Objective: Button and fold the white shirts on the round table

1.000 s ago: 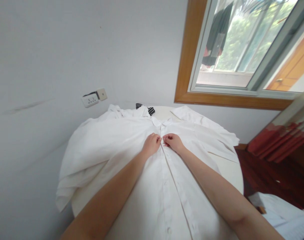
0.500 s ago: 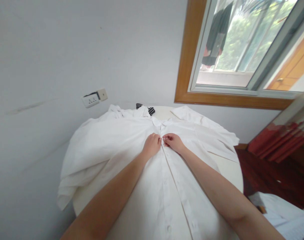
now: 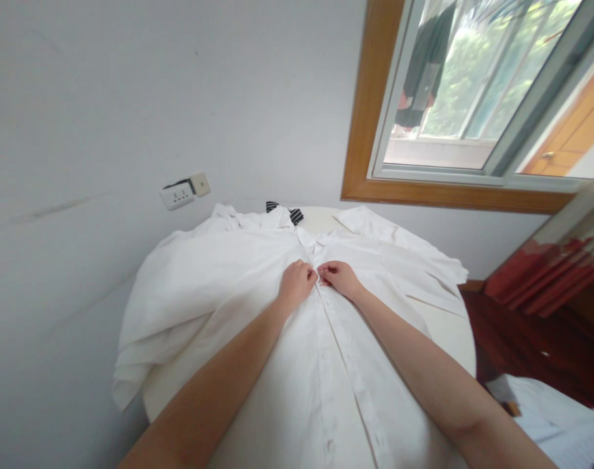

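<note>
A white button-up shirt lies spread over a round cream table, collar toward the wall. Its two front edges meet near the collar and part lower down, where several buttons show. My left hand pinches the front edge just below the collar. Close beside it, my right hand has its fingertips closed on the opposite edge. Whatever small part sits between the fingertips is too small to make out. A black-and-white striped cloth piece lies behind the collar.
Another white garment is bunched at the table's back left. Ahead stands a wall with a socket. A wood-framed window is at upper right, a red and beige curtain right of the table. White cloth or paper sits low at right.
The fingers of my left hand have shifted very slightly at the shirt's edge. My right hand and the shirt look almost the same.
</note>
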A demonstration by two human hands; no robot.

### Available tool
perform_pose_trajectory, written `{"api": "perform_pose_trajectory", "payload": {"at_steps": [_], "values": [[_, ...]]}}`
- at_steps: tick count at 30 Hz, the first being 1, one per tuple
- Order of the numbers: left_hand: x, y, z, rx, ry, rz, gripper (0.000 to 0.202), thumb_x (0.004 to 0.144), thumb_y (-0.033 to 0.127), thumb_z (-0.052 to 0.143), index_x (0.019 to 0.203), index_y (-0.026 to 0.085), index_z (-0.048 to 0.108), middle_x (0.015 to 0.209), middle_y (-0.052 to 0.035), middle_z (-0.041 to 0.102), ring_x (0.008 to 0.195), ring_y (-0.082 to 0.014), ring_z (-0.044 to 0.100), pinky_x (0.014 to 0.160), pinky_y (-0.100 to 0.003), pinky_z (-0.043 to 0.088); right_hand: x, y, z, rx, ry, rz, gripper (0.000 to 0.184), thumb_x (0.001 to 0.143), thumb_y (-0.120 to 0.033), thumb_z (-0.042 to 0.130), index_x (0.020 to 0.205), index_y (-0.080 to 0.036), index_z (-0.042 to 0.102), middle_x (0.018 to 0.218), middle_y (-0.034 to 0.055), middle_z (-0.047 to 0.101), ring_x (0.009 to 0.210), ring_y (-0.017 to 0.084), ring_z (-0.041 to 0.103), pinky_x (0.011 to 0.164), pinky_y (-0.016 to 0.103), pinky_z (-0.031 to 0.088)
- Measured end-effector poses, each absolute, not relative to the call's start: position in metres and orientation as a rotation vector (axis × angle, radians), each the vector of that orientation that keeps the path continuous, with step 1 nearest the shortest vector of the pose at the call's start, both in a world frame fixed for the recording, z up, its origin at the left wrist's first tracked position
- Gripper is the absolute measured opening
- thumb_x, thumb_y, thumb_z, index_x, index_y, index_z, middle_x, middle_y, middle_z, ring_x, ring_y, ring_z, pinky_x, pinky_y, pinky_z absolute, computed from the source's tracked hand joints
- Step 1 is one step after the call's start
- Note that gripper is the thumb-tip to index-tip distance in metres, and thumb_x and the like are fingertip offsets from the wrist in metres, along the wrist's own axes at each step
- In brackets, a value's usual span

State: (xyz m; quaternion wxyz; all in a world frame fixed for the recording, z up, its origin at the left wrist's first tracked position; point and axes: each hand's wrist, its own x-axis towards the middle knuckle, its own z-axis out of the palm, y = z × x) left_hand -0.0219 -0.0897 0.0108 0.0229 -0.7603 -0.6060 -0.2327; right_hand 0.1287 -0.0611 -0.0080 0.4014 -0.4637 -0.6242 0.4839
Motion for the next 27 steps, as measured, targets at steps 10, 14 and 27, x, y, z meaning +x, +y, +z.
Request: {"api": "perform_pose_trajectory", "payload": {"at_steps": [10,14,27], "values": [[-0.0224,-0.0898,0.0100,-2.372,-1.839,-0.709,0.019,0.086,0.023,0.048,0.080,0.018,0.065,0.082,-0.0048,0.061,0.081,-0.0162,0.057,0.074,-0.027,0.041,0.1267,-0.0640,-0.0015,-1.198,-1.525,1.292,0.006,0.076,-0.013,0.056,0.079,-0.017,0.061,0.059,-0.0028,0.063,0.052,0.011,0.059,0.061,0.024,0.054],[-0.0216,-0.0913,0.0100,-2.355,-1.828,-0.692,0.019,0.086,0.024,0.047,0.081,0.018,0.065,0.083,-0.0048,0.062,0.082,-0.0165,0.057,0.075,-0.027,0.042,0.1267,-0.0620,-0.0034,-1.241,-1.554,1.245,0.007,0.075,-0.013,0.055,0.078,-0.017,0.061,0.058,-0.0028,0.063,0.052,0.012,0.059,0.060,0.024,0.053],[-0.0208,-0.0910,0.0092,-2.338,-1.766,-0.682,0.019,0.086,0.024,0.048,0.078,0.018,0.064,0.083,-0.0055,0.060,0.083,-0.0177,0.056,0.076,-0.028,0.041,0.1246,-0.0641,-0.0016,-1.270,-1.599,1.170,0.008,0.073,-0.011,0.054,0.075,-0.016,0.059,0.058,-0.0021,0.062,0.048,0.011,0.057,0.052,0.021,0.049]]}}
